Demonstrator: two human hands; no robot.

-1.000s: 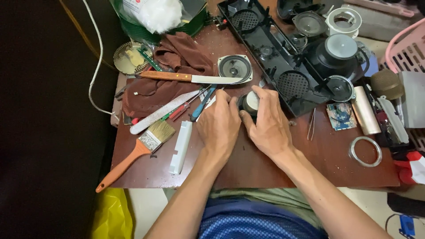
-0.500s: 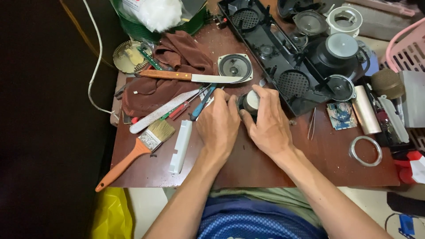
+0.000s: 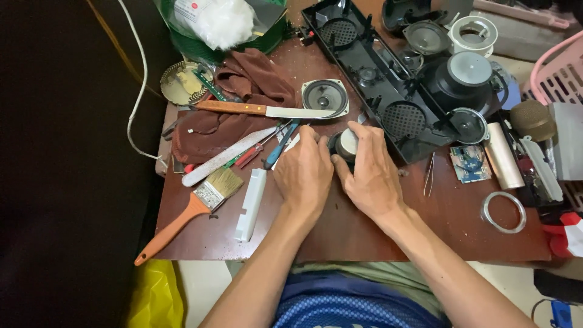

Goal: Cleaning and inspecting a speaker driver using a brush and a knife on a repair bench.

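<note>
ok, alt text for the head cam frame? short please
Seen from above, a person's left hand and right hand close around a small round speaker part on a cluttered brown table. A knife, a paintbrush and a brown cloth lie left; a black speaker housing lies behind.

A clear plastic bag of white fluffy stuffing (image 3: 221, 21) sits in the green mesh basket (image 3: 267, 41) at the far edge of the counter (image 3: 364, 225), bearing a small white label with a red mark (image 3: 189, 9) at its upper left; no signs or screens show.
</note>
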